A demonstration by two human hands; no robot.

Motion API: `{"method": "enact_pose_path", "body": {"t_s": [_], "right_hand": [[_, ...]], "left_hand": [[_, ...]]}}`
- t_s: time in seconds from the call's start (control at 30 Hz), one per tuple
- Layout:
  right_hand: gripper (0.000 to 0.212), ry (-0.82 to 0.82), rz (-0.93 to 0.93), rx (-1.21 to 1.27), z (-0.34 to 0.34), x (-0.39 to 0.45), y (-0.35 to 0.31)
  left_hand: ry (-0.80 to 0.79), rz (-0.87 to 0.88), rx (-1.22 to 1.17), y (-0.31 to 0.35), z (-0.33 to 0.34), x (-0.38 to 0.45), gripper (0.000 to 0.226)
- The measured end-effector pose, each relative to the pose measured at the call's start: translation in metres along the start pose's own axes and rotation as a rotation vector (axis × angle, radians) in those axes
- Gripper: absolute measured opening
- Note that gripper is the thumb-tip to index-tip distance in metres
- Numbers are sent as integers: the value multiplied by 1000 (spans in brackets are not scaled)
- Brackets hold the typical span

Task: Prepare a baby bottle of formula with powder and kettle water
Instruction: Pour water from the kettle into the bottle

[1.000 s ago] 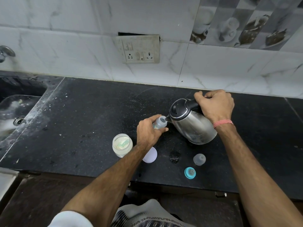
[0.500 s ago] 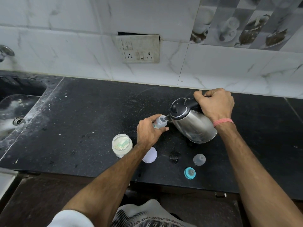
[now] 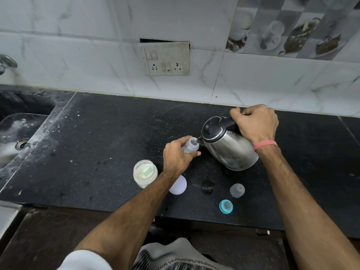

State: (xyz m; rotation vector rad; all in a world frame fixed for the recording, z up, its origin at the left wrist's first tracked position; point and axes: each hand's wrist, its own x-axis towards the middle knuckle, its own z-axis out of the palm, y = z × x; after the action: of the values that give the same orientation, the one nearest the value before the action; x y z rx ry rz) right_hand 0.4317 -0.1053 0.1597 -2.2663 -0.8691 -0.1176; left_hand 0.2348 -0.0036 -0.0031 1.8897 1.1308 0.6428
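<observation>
Down near the front edge of the black worktop (image 3: 97, 133) sit a blue teat ring (image 3: 226, 206), a clear bottle cap (image 3: 237, 190), a white lid (image 3: 178, 185) and an open jar of powder (image 3: 145, 173) with a scoop inside. Just behind them, the left hand (image 3: 177, 156) wraps its fingers around the small baby bottle (image 3: 191, 145). Farther back, the right hand (image 3: 255, 123) grips the handle of the shiny steel kettle (image 3: 228, 147), which tips with its spout right at the bottle's open mouth.
</observation>
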Motion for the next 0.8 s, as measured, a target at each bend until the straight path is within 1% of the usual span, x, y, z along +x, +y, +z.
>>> {"method": "enact_pose_path", "body": {"t_s": [0.8], "right_hand": [[52, 6, -14, 8, -1, 0, -1]], "left_hand": [[-14, -7, -23, 0, 1, -1, 65]]}}
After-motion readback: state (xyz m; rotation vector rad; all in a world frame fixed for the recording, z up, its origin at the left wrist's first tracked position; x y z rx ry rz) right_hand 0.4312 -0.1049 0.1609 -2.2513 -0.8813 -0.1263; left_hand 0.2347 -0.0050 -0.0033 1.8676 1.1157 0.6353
